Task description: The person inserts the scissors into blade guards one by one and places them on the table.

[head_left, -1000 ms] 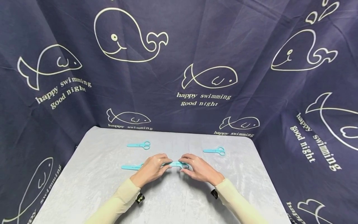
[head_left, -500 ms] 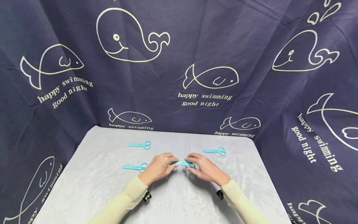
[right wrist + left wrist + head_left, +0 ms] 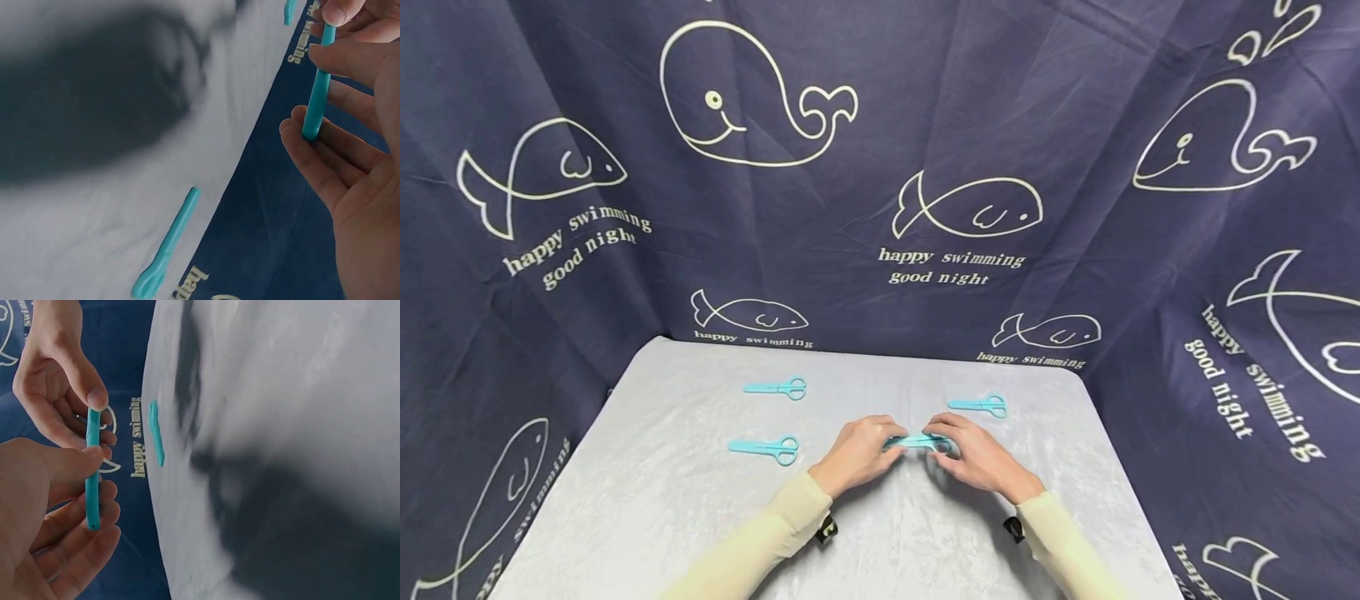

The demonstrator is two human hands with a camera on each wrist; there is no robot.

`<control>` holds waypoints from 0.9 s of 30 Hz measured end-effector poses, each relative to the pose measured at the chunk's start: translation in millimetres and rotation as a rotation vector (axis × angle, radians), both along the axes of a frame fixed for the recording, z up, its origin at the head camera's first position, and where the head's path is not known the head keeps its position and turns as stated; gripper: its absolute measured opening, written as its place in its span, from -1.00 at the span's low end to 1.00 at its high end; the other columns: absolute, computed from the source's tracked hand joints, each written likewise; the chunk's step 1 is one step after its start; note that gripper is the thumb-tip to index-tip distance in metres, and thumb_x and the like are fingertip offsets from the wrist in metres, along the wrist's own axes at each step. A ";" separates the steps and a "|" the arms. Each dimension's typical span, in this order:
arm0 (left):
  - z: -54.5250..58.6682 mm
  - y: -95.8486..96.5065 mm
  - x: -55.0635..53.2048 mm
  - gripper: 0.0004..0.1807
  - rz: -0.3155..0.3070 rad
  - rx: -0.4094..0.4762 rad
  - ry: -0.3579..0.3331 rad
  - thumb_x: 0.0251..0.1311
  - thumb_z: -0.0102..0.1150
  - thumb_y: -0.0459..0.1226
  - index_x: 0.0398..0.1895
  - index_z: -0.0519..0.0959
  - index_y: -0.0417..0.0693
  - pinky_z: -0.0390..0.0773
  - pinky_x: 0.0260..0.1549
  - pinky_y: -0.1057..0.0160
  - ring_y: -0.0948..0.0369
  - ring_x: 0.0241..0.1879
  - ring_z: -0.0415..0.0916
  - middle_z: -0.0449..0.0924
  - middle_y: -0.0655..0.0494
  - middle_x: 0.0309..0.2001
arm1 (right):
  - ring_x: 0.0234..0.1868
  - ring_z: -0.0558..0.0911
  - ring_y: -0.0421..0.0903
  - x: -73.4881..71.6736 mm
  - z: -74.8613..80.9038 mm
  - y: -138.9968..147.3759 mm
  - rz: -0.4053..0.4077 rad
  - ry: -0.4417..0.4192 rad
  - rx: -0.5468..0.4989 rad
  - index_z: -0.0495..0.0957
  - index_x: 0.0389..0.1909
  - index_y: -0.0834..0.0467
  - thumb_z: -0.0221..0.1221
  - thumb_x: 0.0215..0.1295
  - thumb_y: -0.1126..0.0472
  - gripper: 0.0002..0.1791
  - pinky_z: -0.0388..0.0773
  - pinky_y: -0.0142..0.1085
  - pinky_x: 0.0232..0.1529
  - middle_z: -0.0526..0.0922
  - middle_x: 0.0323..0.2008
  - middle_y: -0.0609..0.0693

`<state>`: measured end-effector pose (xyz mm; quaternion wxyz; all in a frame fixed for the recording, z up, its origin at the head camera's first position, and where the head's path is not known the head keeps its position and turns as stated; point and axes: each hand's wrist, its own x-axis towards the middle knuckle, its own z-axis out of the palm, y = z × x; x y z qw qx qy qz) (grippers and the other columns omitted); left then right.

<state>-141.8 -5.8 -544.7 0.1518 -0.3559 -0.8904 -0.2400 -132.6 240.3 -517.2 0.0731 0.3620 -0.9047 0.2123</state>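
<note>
A pair of turquoise scissors (image 3: 916, 442) is held level between both hands, handle loops toward the right. My left hand (image 3: 859, 450) pinches the blade end between thumb and fingers. Around the handle end, thumb above and fingers below, is my right hand (image 3: 977, 456). Both wrist views show these scissors (image 3: 92, 503) edge-on, raised off the table, with fingers covering parts of them. Of three similar scissors lying on the table, one pair (image 3: 756, 447) is left of the left hand, another (image 3: 766, 388) farther back, and the third (image 3: 972, 405) behind the right hand.
The table (image 3: 647, 500) has a pale grey cloth top with rounded back corners. Dark blue curtains (image 3: 865, 208) with whale and fish drawings enclose it at the back and sides. Dark bands (image 3: 827, 528) sit at both wrists.
Both hands have moved right together, still holding the scissors. The handle loops of the front-left scissors, partly covered by the left hand before, now show fully.
</note>
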 end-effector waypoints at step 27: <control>-22.8 94.2 -11.1 -0.73 -0.018 -0.168 -0.123 0.21 0.30 -0.13 -0.01 0.69 0.26 0.58 -0.24 0.36 0.37 -0.13 0.54 0.59 0.36 -0.14 | -0.05 0.62 -0.03 5.4 -35.9 75.2 -0.176 0.001 -0.082 0.66 -0.10 0.14 0.42 0.05 0.29 -0.66 0.54 -0.05 -0.04 0.65 -0.10 0.00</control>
